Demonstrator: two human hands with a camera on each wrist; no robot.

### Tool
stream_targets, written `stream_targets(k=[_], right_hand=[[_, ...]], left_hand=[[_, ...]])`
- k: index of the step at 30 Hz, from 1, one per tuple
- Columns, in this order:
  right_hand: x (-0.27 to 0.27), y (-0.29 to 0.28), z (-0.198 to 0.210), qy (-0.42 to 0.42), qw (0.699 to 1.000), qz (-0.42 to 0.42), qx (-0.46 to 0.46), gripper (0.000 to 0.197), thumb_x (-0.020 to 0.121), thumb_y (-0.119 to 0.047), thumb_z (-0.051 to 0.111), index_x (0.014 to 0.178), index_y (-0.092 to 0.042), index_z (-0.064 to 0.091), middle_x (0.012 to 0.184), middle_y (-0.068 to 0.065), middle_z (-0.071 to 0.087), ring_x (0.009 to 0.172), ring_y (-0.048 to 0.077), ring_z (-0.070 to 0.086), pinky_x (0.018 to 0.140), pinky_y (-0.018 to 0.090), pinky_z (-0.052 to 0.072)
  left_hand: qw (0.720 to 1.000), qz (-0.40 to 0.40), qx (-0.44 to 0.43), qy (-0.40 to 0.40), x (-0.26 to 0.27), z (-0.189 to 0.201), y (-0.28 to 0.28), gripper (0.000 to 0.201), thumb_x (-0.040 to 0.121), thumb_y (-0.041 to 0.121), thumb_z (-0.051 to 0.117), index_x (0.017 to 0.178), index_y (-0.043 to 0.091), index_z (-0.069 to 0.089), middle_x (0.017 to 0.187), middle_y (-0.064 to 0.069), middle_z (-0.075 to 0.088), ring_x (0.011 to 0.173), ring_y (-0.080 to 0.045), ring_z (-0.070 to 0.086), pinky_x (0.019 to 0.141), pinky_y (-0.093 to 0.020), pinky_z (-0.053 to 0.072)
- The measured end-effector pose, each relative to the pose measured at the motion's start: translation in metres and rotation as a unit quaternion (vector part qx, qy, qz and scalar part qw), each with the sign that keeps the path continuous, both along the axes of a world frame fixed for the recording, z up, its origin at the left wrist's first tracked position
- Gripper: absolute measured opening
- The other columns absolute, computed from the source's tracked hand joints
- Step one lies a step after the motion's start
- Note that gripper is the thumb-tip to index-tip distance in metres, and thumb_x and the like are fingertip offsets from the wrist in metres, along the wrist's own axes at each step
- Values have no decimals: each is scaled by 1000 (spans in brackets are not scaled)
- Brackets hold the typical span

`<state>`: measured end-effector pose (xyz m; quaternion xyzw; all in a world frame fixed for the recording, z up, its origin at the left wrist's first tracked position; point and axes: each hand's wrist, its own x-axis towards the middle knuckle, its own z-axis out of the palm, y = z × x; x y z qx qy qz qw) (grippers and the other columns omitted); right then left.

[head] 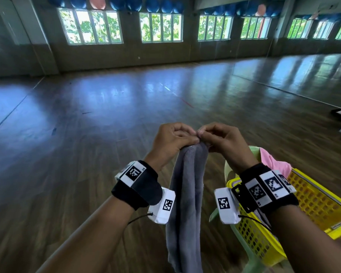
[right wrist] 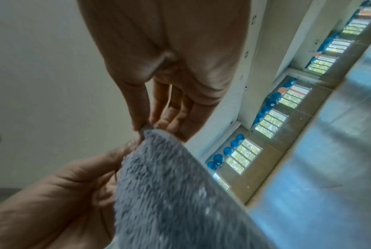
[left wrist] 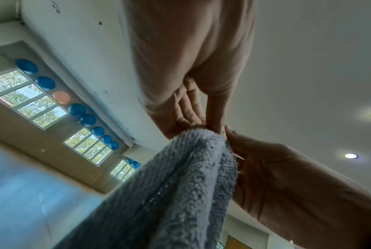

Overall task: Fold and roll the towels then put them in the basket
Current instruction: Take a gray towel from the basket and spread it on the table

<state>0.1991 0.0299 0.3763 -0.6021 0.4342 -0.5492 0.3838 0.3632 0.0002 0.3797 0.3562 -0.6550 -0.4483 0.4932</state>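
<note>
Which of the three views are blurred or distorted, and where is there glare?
Head view: sharp; the grey fluffy towel is clear, the row of windows curves from the wide lens, and their light glares on the glossy wooden floor. Left wrist view: soft, the left hand blurred. Right wrist view: softest, towel pile smeared, right hand blurred.

Grey towel's (head: 185, 209) lower end beyond frame edge

Ahead of and to the left of the left hand (head: 172, 139) the wooden floor (head: 87, 119) lies open. Just beside and below the right hand (head: 222, 143), a yellow basket (head: 313, 200) and pink cloth (head: 272, 162) stand in the way. The grey towel (head: 185, 203) hangs between the wrists.
</note>
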Motion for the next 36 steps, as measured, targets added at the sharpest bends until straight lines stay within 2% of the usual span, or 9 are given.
stream_targets(k=[6, 10, 16, 19, 22, 24, 27, 34, 36], right_hand=[[-15, -17, 9, 39, 996, -71, -36, 10, 91, -9, 62, 84, -15, 67, 80, 9, 61, 73, 19, 59, 66, 35, 52], [-29, -32, 21, -14, 993, -110, -45, 17, 94, -13, 52, 91, -24, 65, 76, 6, 52, 70, 26, 54, 64, 38, 47], [-16, -8, -13, 292, 954, 59, 26, 51, 83, -57, 61, 80, -6, 70, 71, -4, 58, 69, 6, 50, 61, 33, 44], [-33, -17, -4, 180, 982, -49, -42, 56, 83, -48, 63, 75, 8, 55, 69, 3, 43, 65, 12, 40, 57, 31, 32], [-39, -17, 0, -17, 992, -123, -9, 41, 84, -42, 60, 77, -2, 55, 72, 8, 40, 65, 15, 38, 56, 29, 29], [-31, -6, -10, 26, 995, -94, -5, 25, 89, -32, 58, 76, -11, 61, 73, 0, 54, 69, 8, 48, 63, 27, 40], [-14, 21, -26, 198, 978, 11, 67, 30, 90, -34, 64, 62, -22, 63, 64, -14, 53, 66, 0, 46, 62, 20, 39], [-85, 37, -24, -184, 970, -158, 33, 19, 96, -20, 53, 80, -11, 58, 71, 3, 50, 65, 8, 47, 60, 22, 39], [-95, 53, -31, -146, 976, -151, 55, 16, 95, -18, 53, 87, -9, 64, 83, 6, 65, 77, 12, 59, 73, 26, 49]], left_hand=[[992, -47, 112, 23, -5, -23, 2, 13, 82, 6, 69, 95, 8, 71, 87, -9, 70, 80, -16, 64, 83, -36, 52], [994, -59, 93, 0, -2, -36, 7, 10, 87, 7, 63, 85, 10, 72, 79, 4, 69, 76, -5, 61, 73, -21, 50], [999, -34, 30, 7, 2, -24, -7, 19, 91, 4, 56, 76, 9, 66, 69, 6, 62, 67, -3, 55, 66, -16, 44], [996, -80, 40, -14, 0, -33, 4, 23, 96, 15, 53, 80, 1, 62, 72, -2, 55, 67, -8, 49, 61, -17, 39], [996, -68, 48, -18, 2, -42, 2, 36, 96, 26, 52, 77, -3, 59, 71, -1, 55, 67, -10, 50, 64, -22, 41], [998, -53, 45, -10, 0, -39, -1, 44, 93, 31, 54, 80, -11, 58, 74, -6, 56, 70, -15, 51, 69, -29, 41], [996, -75, 39, -14, -11, -33, 2, 36, 96, 19, 51, 65, 6, 65, 63, 5, 59, 61, -5, 52, 63, -18, 41], [985, -136, 95, -50, -46, -52, 17, 40, 97, 28, 52, 74, -4, 60, 68, -1, 53, 66, -14, 47, 61, -27, 39], [983, -152, 88, -46, -63, -53, 21, 44, 95, 31, 55, 72, -6, 55, 69, -6, 46, 67, -17, 40, 61, -30, 34]])
